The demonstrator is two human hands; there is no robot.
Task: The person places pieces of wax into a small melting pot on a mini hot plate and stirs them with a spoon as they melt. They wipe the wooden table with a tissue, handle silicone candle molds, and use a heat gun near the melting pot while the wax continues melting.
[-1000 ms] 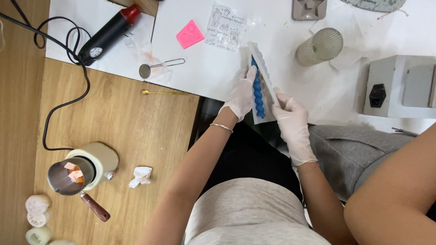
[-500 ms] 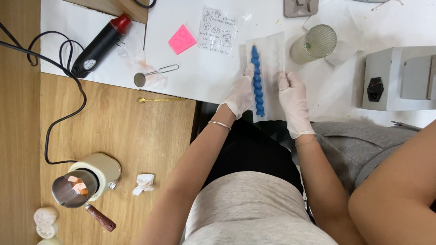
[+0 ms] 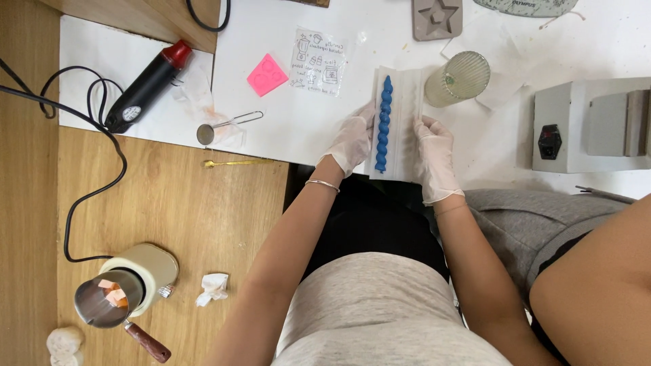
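Nearest me, my torso and forearms filled the lower frame, hiding the table edge. My left hand (image 3: 354,140) gripped the left edge of a long white mould (image 3: 400,122), and my right hand (image 3: 435,154) clasped its right edge; both were gloved. A blue twisted candle (image 3: 384,124) lay in the mould's left channel. Just beyond stood a ribbed glass (image 3: 460,78); farther off, a grey star mould (image 3: 437,16) was cut off by the frame.

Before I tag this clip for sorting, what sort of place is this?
Probably a home candle-making bench: a long white mould holding a blue twisted candle, a metal melting pot with a wooden handle, and a black heat gun.
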